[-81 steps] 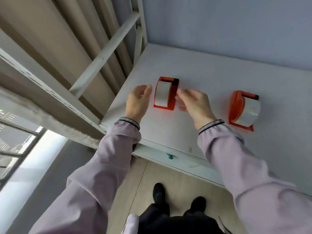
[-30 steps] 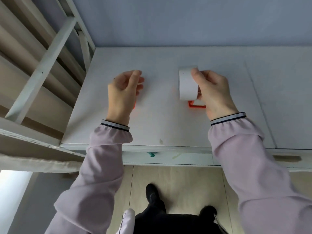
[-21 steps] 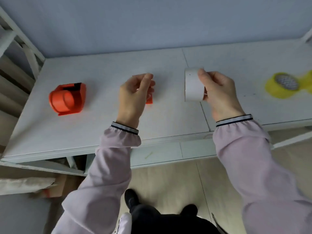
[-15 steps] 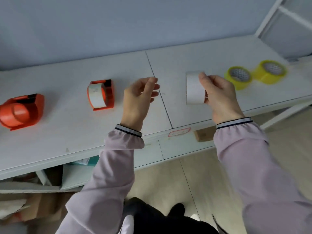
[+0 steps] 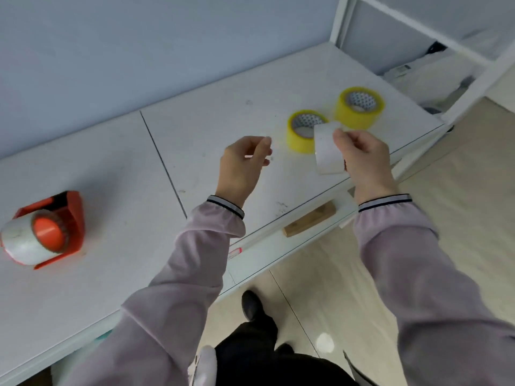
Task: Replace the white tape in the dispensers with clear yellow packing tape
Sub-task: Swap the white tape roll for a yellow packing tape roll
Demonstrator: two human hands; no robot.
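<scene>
My right hand grips a white tape roll and holds it above the white table, just in front of the nearer of two yellow tape rolls. The second yellow roll stands a little further right, near the table's end. My left hand hovers over the table to the left of the white roll, fingers loosely curled and holding nothing. An orange dispenser with white tape on its hub lies at the far left of the table.
A blue-grey wall runs behind the table. A white metal rack frame with bagged items stands at the right end. A wooden block sits on the ledge under the table's front edge. Tan floor and my shoes show below.
The view has swung right along the table. My right hand has carried the white roll over to the yellow rolls. One orange dispenser has left the view; the left hand stays empty.
</scene>
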